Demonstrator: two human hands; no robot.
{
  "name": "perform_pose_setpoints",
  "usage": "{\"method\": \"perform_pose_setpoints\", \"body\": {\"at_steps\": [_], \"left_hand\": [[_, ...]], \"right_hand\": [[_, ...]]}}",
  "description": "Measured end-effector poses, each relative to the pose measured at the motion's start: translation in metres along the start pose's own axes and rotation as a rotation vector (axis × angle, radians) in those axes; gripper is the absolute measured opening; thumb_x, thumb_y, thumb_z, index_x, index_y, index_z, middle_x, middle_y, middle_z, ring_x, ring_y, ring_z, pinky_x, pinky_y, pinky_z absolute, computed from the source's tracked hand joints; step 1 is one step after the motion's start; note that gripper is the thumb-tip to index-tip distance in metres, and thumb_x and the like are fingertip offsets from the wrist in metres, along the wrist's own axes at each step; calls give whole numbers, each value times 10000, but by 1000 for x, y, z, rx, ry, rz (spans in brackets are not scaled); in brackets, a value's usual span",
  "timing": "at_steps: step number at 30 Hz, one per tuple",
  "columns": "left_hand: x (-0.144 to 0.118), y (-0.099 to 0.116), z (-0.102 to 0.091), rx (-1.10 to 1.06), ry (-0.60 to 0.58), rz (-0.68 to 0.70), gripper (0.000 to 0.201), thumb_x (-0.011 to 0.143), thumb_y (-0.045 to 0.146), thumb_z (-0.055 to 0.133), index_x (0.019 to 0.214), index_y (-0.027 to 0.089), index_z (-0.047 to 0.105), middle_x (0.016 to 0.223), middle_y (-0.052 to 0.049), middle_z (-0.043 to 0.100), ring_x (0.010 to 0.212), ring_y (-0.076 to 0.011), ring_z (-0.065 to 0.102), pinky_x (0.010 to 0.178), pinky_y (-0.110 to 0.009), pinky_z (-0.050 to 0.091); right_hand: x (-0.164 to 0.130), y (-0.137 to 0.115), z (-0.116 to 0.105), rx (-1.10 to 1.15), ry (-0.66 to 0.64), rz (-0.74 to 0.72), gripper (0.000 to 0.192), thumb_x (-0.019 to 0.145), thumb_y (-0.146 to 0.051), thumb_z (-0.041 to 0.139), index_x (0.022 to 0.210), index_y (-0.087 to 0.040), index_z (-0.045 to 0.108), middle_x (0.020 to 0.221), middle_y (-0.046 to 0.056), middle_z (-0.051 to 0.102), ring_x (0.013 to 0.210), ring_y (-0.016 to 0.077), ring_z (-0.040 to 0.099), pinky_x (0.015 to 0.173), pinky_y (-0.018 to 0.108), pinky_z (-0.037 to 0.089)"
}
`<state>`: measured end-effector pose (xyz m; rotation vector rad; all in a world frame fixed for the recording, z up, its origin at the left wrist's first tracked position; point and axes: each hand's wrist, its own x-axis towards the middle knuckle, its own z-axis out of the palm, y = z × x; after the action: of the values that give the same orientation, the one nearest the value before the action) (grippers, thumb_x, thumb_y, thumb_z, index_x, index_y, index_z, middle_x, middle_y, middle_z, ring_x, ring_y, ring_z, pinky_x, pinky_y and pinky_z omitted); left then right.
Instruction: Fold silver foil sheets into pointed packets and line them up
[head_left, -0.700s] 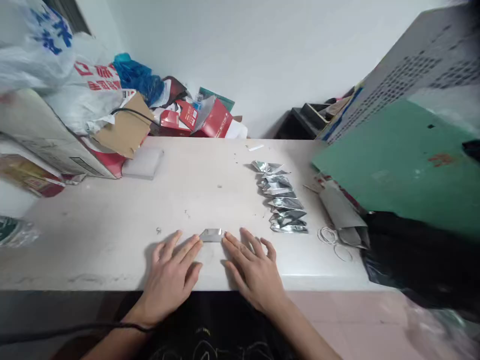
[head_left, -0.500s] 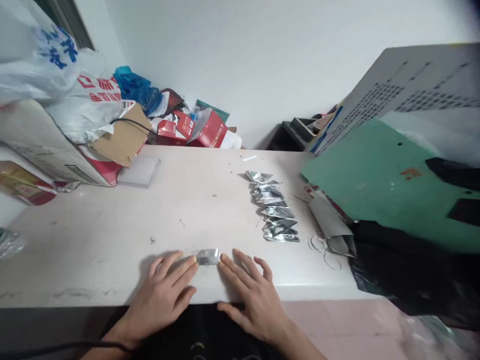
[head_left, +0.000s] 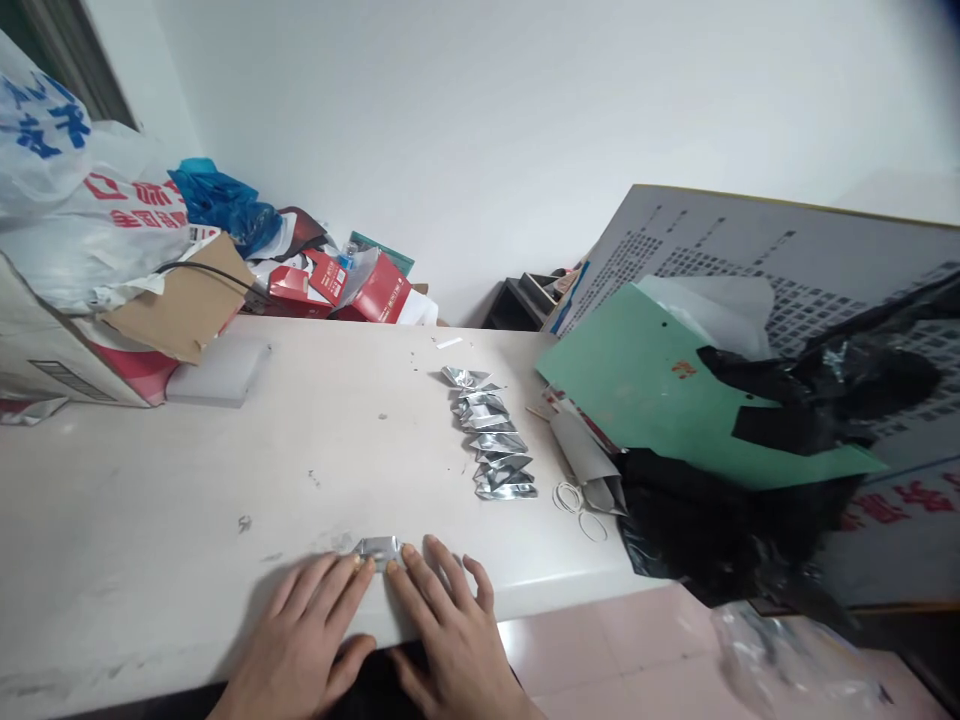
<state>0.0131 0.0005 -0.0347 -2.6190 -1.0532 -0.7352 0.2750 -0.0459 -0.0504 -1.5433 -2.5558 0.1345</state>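
We have a small piece of silver foil [head_left: 381, 548] lying flat on the bench [head_left: 187, 500], close to the near edge. Our left hand [head_left: 304, 625] rests at its seven o'clock, fingers outstretched, thumb apart, fingertips on the foil's near-left corner. Our right hand [head_left: 450, 625] lies at five o'clock, also spread, its index and middle fingertips at the foil's right end. Both hands are open and flat, gripping nothing. From the foil, a row of folded foil packets [head_left: 495, 442] lies between one and two o'clock, white loops [head_left: 568, 497] sit towards three, and a red box [head_left: 382, 290] stands at twelve.
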Motion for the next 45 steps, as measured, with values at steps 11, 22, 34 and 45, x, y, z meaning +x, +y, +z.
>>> {"method": "perform_pose_setpoints", "body": {"at_steps": [11, 22, 34, 45], "left_hand": [[15, -18, -20, 21, 53, 33, 314, 1022, 308, 579, 1263, 259, 774, 1188, -10, 814, 1135, -278, 652, 958, -417, 438], [48, -30, -8, -215, 16, -45, 214, 1042, 262, 580, 1102, 280, 785, 1390, -55, 716, 1280, -303, 595, 1004, -456, 520], [69, -98, -19, -260, 83, -44, 224, 1041, 219, 590, 1081, 291, 799, 1361, -55, 730, 1255, -295, 646, 1068, -467, 555], [59, -116, -21, -172, 113, -192, 247, 1046, 201, 558, 1079, 258, 797, 1330, -85, 737, 1254, -275, 646, 1068, -432, 561]], "right_hand": [[-2, 1, -17, 21, 77, 32, 839, 1041, -715, 506, 1754, -362, 238, 1753, -6, 393, 1574, 400, 415, 1223, 603, 377], [-50, 96, -26, -265, 247, 405, 475, 1092, -522, 486, 1479, -300, 647, 1628, 61, 588, 1561, 377, 434, 1209, 560, 271], [-4, 104, -24, -192, 354, 563, 503, 1110, -464, 436, 1542, -261, 595, 1477, 126, 678, 1439, 358, 512, 1161, 528, 343], [12, 97, -8, -131, 670, 595, 510, 1093, -455, 456, 1566, -280, 532, 1581, 161, 566, 1446, 399, 491, 1154, 594, 341]]}}
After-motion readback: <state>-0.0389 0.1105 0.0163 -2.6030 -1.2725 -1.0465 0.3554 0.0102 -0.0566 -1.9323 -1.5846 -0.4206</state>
